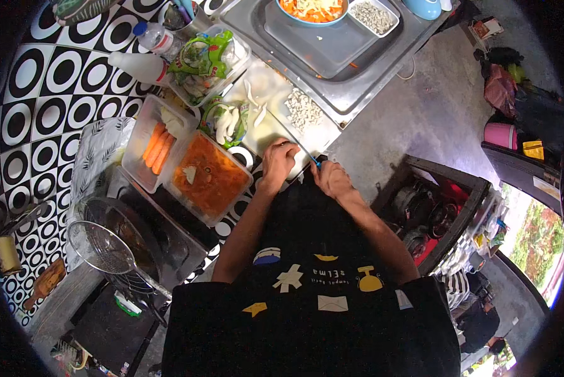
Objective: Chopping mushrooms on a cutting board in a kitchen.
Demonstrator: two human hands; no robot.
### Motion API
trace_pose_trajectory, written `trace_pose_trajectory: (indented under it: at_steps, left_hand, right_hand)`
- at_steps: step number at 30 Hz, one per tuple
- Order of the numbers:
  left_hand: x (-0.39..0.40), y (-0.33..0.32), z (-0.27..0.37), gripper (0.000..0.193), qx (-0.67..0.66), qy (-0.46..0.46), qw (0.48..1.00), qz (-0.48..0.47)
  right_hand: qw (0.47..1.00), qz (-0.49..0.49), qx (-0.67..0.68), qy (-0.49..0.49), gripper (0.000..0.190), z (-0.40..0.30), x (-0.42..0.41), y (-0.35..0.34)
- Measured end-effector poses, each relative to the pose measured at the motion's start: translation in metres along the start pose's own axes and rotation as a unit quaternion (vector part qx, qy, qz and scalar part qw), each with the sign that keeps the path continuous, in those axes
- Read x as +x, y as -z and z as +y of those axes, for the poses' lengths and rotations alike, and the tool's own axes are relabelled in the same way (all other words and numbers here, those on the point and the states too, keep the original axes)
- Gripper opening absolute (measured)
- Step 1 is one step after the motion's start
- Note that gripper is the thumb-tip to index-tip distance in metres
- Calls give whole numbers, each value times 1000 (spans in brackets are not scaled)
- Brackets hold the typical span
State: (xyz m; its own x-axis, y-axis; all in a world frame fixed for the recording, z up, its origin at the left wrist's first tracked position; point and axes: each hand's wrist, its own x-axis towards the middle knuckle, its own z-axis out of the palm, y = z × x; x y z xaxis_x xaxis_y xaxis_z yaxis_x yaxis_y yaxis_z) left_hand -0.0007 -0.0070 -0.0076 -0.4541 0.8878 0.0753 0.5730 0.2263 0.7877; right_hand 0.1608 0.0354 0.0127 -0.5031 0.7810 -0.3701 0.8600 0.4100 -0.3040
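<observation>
My right hand (333, 178) grips the blue handle of a kitchen knife (291, 132), its blade lying diagonally over a pale cutting board (326, 136). Beside the blade, my left hand (279, 158) rests at the near edge of the board with curled fingers; whatever is under them is hidden. Small chopped pale pieces, apparently mushroom (303, 108), are heaped on the far side of the blade. A few longer pale strips (253, 96) lie left of the blade. Whole pale mushrooms (226, 123) sit on an opened green plastic bag (242, 127) at the board's left side.
A steel sink (357, 101) holds a bowl of shredded orange and pale vegetables (312, 10) and a white dish of chopped pieces (374, 18). Plastic tubs with carrots (158, 148) and orange contents (211, 181) stand left. A wire skimmer (100, 247) lies over a wok (143, 226).
</observation>
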Motion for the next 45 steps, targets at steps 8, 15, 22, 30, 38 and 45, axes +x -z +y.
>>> trace_pose_trajectory:
  at_steps: [8, 15, 22, 30, 38, 45]
  left_hand:
    - [-1, 2, -1, 6, -12, 42, 999, -28]
    - [-4, 0, -1, 9, -7, -8, 1000, 9]
    - [-11, 2, -3, 16, 15, -40, 999, -10]
    - [-10, 4, 0, 17, -18, 6, 1000, -16]
    - [-9, 6, 3, 17, -68, 27, 997, -15]
    - [-11, 2, -1, 13, -62, 48, 997, 6]
  right_hand:
    - [999, -45, 10, -18, 47, 0, 2, 5]
    - [988, -102, 101, -55, 46, -8, 8, 20]
    - [994, -49, 85, -48, 46, 4, 5, 0]
    - [996, -49, 68, -38, 45, 0, 2, 0]
    - [986, -128, 78, -71, 51, -9, -1, 22]
    - [993, -77, 71, -53, 46, -7, -3, 21]
